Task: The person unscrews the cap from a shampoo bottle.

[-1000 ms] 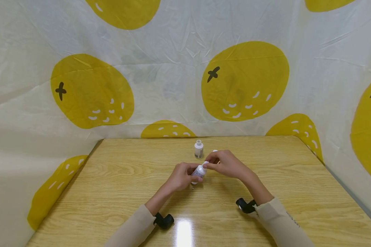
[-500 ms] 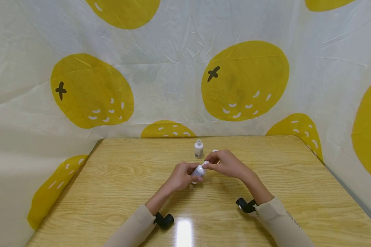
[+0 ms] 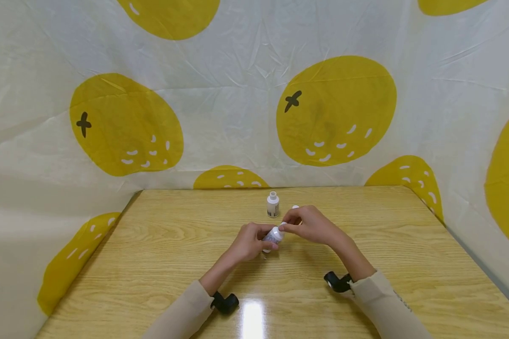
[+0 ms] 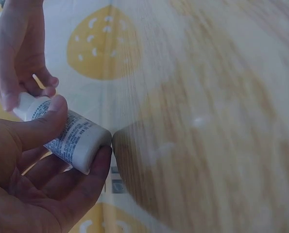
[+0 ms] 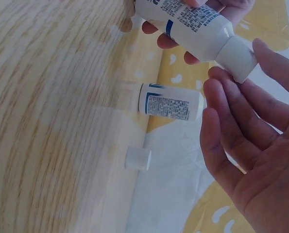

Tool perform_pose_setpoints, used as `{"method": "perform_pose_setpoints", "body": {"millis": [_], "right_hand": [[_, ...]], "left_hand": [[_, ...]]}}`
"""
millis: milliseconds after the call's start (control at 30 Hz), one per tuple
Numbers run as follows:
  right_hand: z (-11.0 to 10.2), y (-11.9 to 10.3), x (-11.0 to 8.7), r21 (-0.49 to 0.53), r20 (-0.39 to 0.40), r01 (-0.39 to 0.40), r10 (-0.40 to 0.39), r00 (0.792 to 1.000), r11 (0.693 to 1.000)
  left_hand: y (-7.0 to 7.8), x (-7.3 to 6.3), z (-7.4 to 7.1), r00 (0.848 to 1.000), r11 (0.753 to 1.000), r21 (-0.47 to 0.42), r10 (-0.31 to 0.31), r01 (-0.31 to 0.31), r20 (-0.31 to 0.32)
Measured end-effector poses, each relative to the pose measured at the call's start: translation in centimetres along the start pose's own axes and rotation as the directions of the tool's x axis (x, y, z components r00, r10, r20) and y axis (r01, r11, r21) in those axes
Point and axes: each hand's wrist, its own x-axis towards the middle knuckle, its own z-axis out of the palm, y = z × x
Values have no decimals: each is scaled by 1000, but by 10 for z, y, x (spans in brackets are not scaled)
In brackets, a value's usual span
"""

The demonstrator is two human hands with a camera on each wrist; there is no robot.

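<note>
My left hand (image 3: 248, 242) grips a small white bottle (image 3: 273, 234) by its body, tilted with its neck toward the right hand. Dense printed text covers the bottle's label, seen best in the left wrist view. At the neck, the thumb and fingertips of my right hand (image 3: 311, 225) pinch a white cap (image 5: 237, 58), which sits over the bottle's mouth. Just beyond the hands, a second white bottle (image 3: 273, 206) stands upright, uncapped, with its threaded neck bare. A loose white cap (image 5: 138, 159) lies on the table beside it, partly hidden behind the right hand in the head view.
Both hands work over a wood-grain table (image 3: 174, 226). Behind and along the sides hangs a pale cloth (image 3: 229, 113) with large yellow fruit prints. A black wrist camera (image 3: 225, 303) is strapped at the left cuff, another black camera (image 3: 337, 282) at the right.
The right fingertips and the cap shift very slightly at the bottle's neck. Both arms, the held bottle and the standing bottle stay in place.
</note>
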Motion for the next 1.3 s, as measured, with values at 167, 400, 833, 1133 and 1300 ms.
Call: {"method": "perform_pose_setpoints", "body": {"millis": [167, 400, 833, 1133, 1300], "right_hand": [[0, 0, 0, 1, 8, 9, -9, 1000, 1000], [-1, -2, 0, -5, 4, -3, 3, 1000, 1000], [0, -1, 0, -4, 10, 1, -1, 1000, 1000], [0, -1, 0, -4, 16, 0, 0, 1000, 1000], [0, -2, 0, -15, 13, 4, -4, 1000, 1000]], "left_hand": [[1, 0, 0, 1000, 1000, 0, 1, -1, 0], [0, -1, 0, 1000, 1000, -5, -7, 7, 0], [0, 0, 1, 1000, 1000, 0, -14, 14, -1], [0, -1, 0, 1000, 1000, -6, -17, 17, -4], [1, -1, 0, 1000, 1000, 4, -10, 10, -7]]}}
